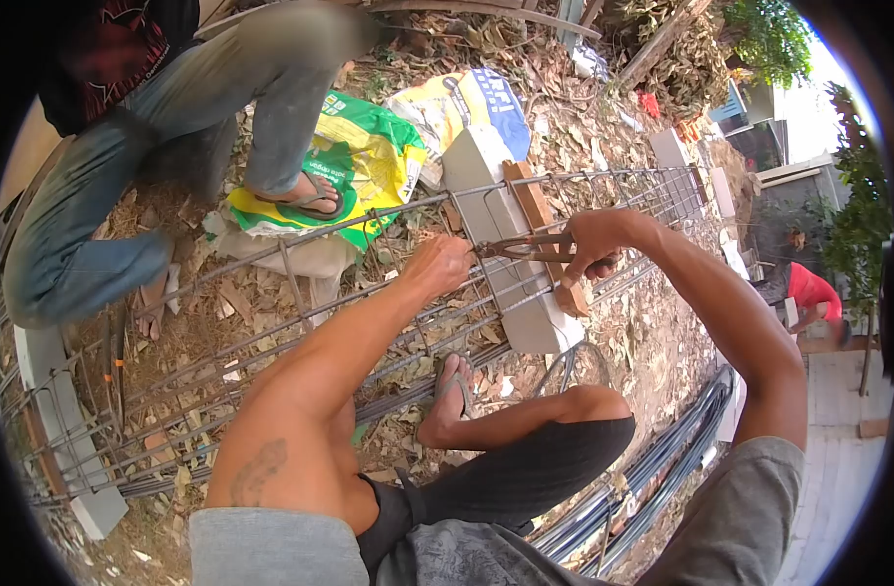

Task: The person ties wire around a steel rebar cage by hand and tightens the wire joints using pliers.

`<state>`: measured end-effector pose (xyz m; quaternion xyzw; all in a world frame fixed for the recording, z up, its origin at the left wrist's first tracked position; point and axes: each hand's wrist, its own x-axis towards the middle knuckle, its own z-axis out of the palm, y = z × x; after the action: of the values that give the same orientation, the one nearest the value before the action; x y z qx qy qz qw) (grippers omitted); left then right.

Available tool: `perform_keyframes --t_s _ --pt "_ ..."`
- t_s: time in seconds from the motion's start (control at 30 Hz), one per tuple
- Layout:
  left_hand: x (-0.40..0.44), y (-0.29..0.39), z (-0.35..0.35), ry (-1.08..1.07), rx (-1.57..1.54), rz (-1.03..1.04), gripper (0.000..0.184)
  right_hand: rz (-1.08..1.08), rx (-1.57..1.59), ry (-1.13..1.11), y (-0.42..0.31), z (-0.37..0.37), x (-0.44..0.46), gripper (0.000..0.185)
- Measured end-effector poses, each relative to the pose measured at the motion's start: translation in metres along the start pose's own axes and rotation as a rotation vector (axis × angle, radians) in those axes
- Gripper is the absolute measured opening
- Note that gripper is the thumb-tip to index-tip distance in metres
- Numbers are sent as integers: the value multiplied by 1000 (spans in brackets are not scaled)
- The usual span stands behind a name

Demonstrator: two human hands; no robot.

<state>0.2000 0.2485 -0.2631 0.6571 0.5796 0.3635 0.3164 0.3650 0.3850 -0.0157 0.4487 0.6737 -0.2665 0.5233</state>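
My right hand is wrapped round the handles of a pair of pincers, whose jaws point left at a joint in the steel rebar cage. Close to the jaws, my left hand has its fingers pinched together at the same joint. What those fingers hold is too small to make out. Beneath the cage, a pale concrete block supports it, with a strip of wood lying along the block.
A person in jeans squats across the cage, one sandalled foot on a green and yellow sack. Bundled bars lie right of my knee. Another block props the cage's left end. A person in red bends farther off.
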Motion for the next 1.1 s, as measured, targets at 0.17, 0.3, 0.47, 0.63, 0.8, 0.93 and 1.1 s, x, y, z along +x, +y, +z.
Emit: perform_keyframes --t_s 0.17,0.3,0.47,0.63,0.8,0.93,1.1 --pt "4 6 -8 -46 4 -41 30 -376 -893 873 -24 35 -22 41" --pt "2 0 1 -10 -2 3 28 -438 -1279 1076 -8 33 -14 30" --pt "1 -4 -1 33 -6 19 28 -367 -1179 1015 -12 32 -10 25" --pt "13 -17 15 0 13 69 29 -195 -826 839 -20 26 -13 23" --pt "8 -10 12 28 -6 41 30 -146 -423 406 4 22 7 52" --pt "8 -6 4 24 -1 55 34 -95 -679 670 -11 35 -7 41" --pt "11 -10 6 -31 -7 8 32 -111 -756 820 -38 61 -18 23"
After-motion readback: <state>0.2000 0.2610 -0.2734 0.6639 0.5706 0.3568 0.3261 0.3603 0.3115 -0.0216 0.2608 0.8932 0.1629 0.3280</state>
